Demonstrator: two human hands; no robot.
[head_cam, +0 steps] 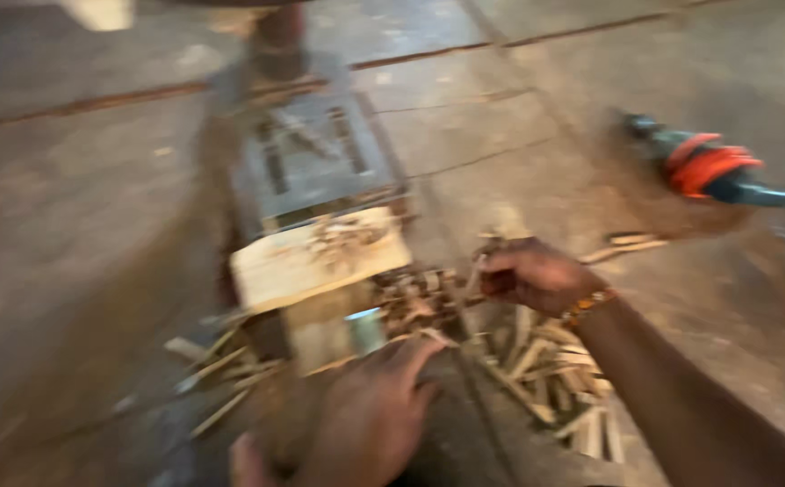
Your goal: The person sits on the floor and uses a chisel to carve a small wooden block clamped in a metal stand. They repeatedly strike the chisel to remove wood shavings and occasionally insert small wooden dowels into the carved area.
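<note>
The picture is blurred by motion. My left hand (pixel 370 410) lies flat at the bottom centre, fingers stretched toward a pale wooden block (pixel 316 257) that sits on a low stand. My right hand (pixel 537 275) is curled to the right of the block, closed around a thin wooden stick (pixel 475 271) above a heap of wood offcuts (pixel 546 379). A beaded bracelet (pixel 588 305) circles my right wrist.
A grey metal frame (pixel 307 153) rises behind the block. A red and teal power tool (pixel 713 167) lies on the concrete floor (pixel 68 225) at the upper right. More splinters (pixel 221 370) are scattered left of the stand.
</note>
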